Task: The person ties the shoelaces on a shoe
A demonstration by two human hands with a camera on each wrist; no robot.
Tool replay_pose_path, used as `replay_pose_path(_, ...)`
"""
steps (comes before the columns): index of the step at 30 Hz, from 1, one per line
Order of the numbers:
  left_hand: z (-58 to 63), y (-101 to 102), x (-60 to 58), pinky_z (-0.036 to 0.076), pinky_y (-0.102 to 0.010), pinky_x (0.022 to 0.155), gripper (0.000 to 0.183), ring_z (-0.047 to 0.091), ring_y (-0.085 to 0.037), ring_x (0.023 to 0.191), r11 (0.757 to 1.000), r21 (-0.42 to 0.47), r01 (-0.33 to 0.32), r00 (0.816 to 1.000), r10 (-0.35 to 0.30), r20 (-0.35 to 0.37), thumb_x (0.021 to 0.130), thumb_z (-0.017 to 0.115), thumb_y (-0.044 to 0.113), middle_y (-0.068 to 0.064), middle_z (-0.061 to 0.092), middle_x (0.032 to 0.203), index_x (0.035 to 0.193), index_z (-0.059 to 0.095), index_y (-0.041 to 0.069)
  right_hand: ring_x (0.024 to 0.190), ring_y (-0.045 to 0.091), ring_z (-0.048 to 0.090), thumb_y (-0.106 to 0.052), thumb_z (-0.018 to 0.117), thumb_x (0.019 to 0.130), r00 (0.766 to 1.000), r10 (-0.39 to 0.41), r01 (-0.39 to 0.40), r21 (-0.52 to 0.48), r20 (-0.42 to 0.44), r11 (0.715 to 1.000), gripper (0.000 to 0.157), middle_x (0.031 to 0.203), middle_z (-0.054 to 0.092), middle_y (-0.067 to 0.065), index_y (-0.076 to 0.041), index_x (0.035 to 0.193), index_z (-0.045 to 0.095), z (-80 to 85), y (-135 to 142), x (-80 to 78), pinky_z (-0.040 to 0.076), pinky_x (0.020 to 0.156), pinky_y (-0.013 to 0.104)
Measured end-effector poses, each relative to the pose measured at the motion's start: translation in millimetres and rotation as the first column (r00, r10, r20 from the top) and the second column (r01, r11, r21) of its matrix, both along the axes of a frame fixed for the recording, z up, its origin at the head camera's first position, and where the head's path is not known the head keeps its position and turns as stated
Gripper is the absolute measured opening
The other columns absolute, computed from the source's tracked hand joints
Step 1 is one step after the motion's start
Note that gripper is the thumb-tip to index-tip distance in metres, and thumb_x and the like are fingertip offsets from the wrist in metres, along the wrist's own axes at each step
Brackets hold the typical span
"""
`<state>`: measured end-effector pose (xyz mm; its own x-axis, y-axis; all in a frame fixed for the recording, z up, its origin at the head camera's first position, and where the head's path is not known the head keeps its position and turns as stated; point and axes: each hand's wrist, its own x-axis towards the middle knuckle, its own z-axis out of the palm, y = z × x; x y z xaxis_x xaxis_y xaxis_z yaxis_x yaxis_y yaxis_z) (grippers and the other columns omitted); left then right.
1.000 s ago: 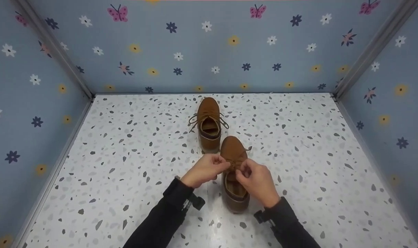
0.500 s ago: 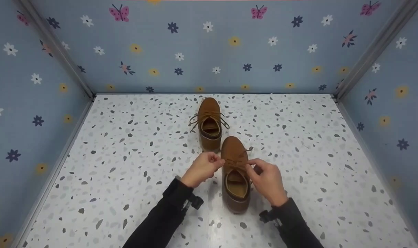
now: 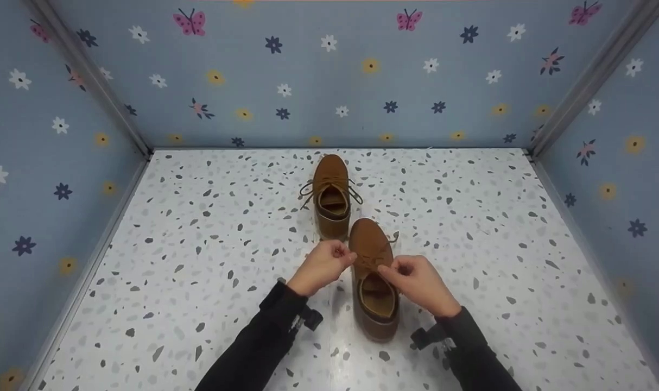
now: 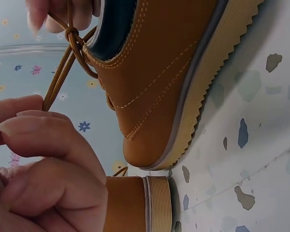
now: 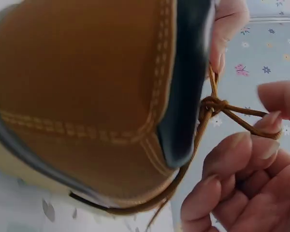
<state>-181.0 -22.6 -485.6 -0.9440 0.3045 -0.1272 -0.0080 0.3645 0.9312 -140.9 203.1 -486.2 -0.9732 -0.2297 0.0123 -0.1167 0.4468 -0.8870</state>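
Observation:
The nearer brown lace-up shoe [image 3: 373, 239] stands on the floor between my hands, its toe pointing away from me. Its laces are tied in a knot [image 4: 71, 34] above the opening, with loops drawn out to both sides. My left hand [image 3: 323, 266] pinches one brown lace loop [image 4: 58, 79] between thumb and finger, left of the shoe. On the other side, my right hand [image 3: 419, 282] has its curled fingers at the opposite lace loop [image 5: 251, 121], which passes round a fingertip. A loose lace end [image 5: 135, 209] hangs down along the shoe's side.
A matching brown shoe [image 3: 330, 168], its laces tied in a bow, stands ahead and slightly left, close to the nearer shoe's toe. Blue flowered panels [image 3: 329, 76] enclose the speckled white floor [image 3: 226, 217] at the back and both sides.
My hands drew apart at first, the left moving slightly left and the right moving right. Since then my right hand has come back a little toward the laces, and the shoe has shifted slightly toward me.

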Motion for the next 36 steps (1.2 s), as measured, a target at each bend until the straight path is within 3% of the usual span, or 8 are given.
replay_pose_path(3, -0.3, 0, -0.5, 0.040, -0.028, 0.056, 0.016, 0.048, -0.013, 0.064, 1.000, -0.009, -0.008, 1.000, 0.008, -0.003, 0.095, 0.065, 0.017, 0.001, 0.050, 0.074, 0.083, 0.059, 0.008, 0.054, 0.010, 0.047, -0.028, 0.068, 0.095, 1.000, 0.015, -0.014, 0.091, -0.010, 0.996, 0.031, 0.060, 0.054, -0.004, -0.014, 0.068, 0.065, 2.6, 3, -1.3, 0.040, 0.051, 0.025)
replay_pose_path(9, -0.2, -2, -0.7, 0.040, -0.028, 0.053, 0.016, 0.048, -0.013, 0.061, 0.999, -0.036, -0.017, 1.000, 0.017, 0.000, 0.095, 0.065, 0.019, 0.001, 0.051, 0.074, 0.086, 0.061, 0.008, 0.052, 0.015, 0.049, -0.028, 0.065, 0.098, 0.997, -0.019, 0.027, -0.115, 0.074, 0.993, 0.033, 0.067, 0.058, 0.009, -0.001, 0.079, 0.068, 2.7, 9, -1.2, 0.041, 0.049, 0.026)
replay_pose_path(13, -0.1, -2, 0.2, 0.041, -0.030, 0.065, 0.016, 0.049, -0.014, 0.069, 0.998, -0.057, -0.005, 1.000, 0.004, -0.027, 0.094, 0.065, 0.019, 0.002, 0.051, 0.075, 0.083, 0.060, 0.009, 0.047, 0.012, 0.044, -0.041, 0.069, 0.093, 0.992, 0.008, -0.001, -0.055, 0.130, 0.999, 0.045, 0.055, 0.048, -0.002, -0.003, 0.070, 0.061, 1.8, 7, 0.3, 0.034, 0.046, 0.024)
replay_pose_path(18, -1.0, -3, 1.3, 0.041, -0.031, 0.064, 0.016, 0.049, -0.015, 0.069, 0.998, -0.068, -0.003, 1.000, 0.001, -0.031, 0.095, 0.064, 0.020, 0.002, 0.051, 0.075, 0.085, 0.060, 0.008, 0.044, 0.009, 0.043, -0.034, 0.070, 0.094, 0.998, 0.008, -0.014, 0.097, 0.068, 0.995, 0.041, 0.050, 0.047, -0.007, -0.010, 0.060, 0.062, 3.0, 9, 1.5, 0.031, 0.043, 0.022)
replay_pose_path(22, -4.0, -7, 2.2, 0.041, -0.030, 0.062, 0.016, 0.049, -0.014, 0.066, 0.998, -0.058, -0.005, 1.000, 0.003, -0.027, 0.096, 0.063, 0.019, 0.002, 0.052, 0.075, 0.085, 0.061, 0.007, 0.048, 0.011, 0.047, -0.024, 0.071, 0.093, 0.993, -0.100, 0.107, 0.114, -0.066, 0.988, 0.033, 0.055, 0.057, -0.003, -0.013, 0.061, 0.069, 3.9, 11, 3.2, 0.034, 0.045, 0.024)
replay_pose_path(28, -9.2, -10, 5.2, 0.037, -0.025, 0.051, 0.018, 0.046, -0.010, 0.052, 1.000, 0.018, -0.013, 0.999, 0.012, 0.032, 0.096, 0.062, 0.019, 0.002, 0.052, 0.069, 0.085, 0.060, 0.006, 0.055, 0.014, 0.051, -0.023, 0.067, 0.096, 0.954, -0.293, 0.295, 0.030, -0.065, 0.955, 0.027, 0.069, 0.067, -0.002, -0.009, 0.074, 0.073, -1.7, 10, 5.3, 0.040, 0.050, 0.025)
replay_pose_path(32, -10.4, -10, 6.1, 0.036, -0.023, 0.048, 0.017, 0.045, -0.009, 0.049, 0.999, 0.042, -0.025, 0.999, 0.023, 0.049, 0.096, 0.062, 0.019, 0.002, 0.051, 0.067, 0.087, 0.060, 0.005, 0.055, 0.014, 0.045, -0.023, 0.062, 0.100, 0.965, -0.239, 0.253, -0.130, 0.112, 0.959, 0.028, 0.067, 0.056, 0.001, -0.001, 0.081, 0.066, -2.1, 10, 7.0, 0.043, 0.054, 0.027)
replay_pose_path(36, -9.8, -9, 7.8, 0.036, -0.024, 0.048, 0.017, 0.045, -0.009, 0.049, 0.998, 0.051, -0.026, 0.998, 0.023, 0.052, 0.096, 0.062, 0.019, 0.002, 0.051, 0.067, 0.086, 0.059, 0.005, 0.055, 0.015, 0.044, -0.023, 0.070, 0.095, 0.975, -0.212, 0.221, -0.169, 0.071, 0.960, 0.029, 0.063, 0.049, 0.001, -0.004, 0.074, 0.062, -2.7, 11, 7.8, 0.038, 0.052, 0.026)
